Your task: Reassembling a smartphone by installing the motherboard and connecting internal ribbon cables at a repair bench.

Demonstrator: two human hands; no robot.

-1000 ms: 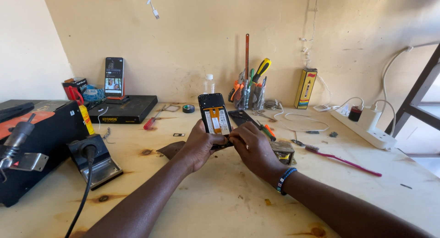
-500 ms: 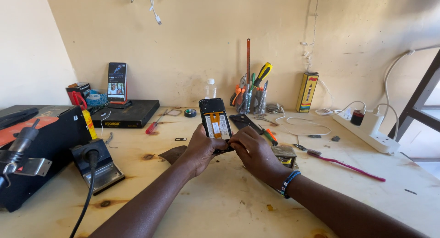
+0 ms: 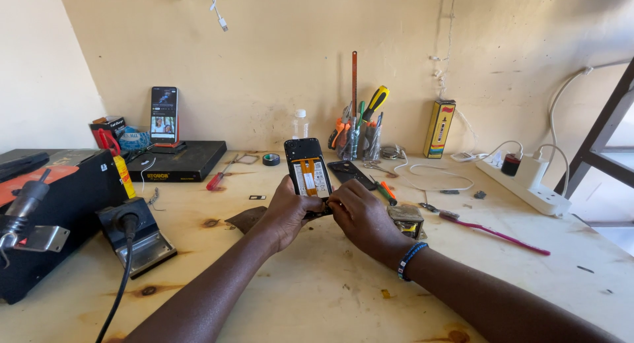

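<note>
- The left hand (image 3: 285, 211) grasps an opened smartphone (image 3: 308, 174) from its left side, thumb across the lower edge, holding it upright and tilted back above the wooden workbench (image 3: 317, 283)
- The phone's back cover is off: a black upper part with the camera area, and below it an orange and white inner panel facing the camera
- The right hand (image 3: 360, 214) is closed on the phone's lower right corner, fingertips (image 3: 335, 199) pinched against the edge; whether a small tool sits between them cannot be told
- A beaded blue wristband (image 3: 409, 259) circles the right wrist
- Just behind the phone, flat on the bench, lies a black back cover (image 3: 351, 174)
- Just beside the right hand sits a small boxy metal part (image 3: 406, 219), and beyond it a pink-handled tool (image 3: 495, 233) lies flat
- A cup of screwdrivers and pliers (image 3: 360, 128) stands by the wall, with a clear plastic bottle (image 3: 300, 124) to its left
- To the far left a second phone (image 3: 164, 114) stands propped with its screen lit, above a flat black box (image 3: 178, 161)
- A white power strip (image 3: 525, 183) lies at the right, with plugs in it
- At the near left a black soldering stand (image 3: 135, 234) with a cable rests beside a large black case (image 3: 46, 211)
</note>
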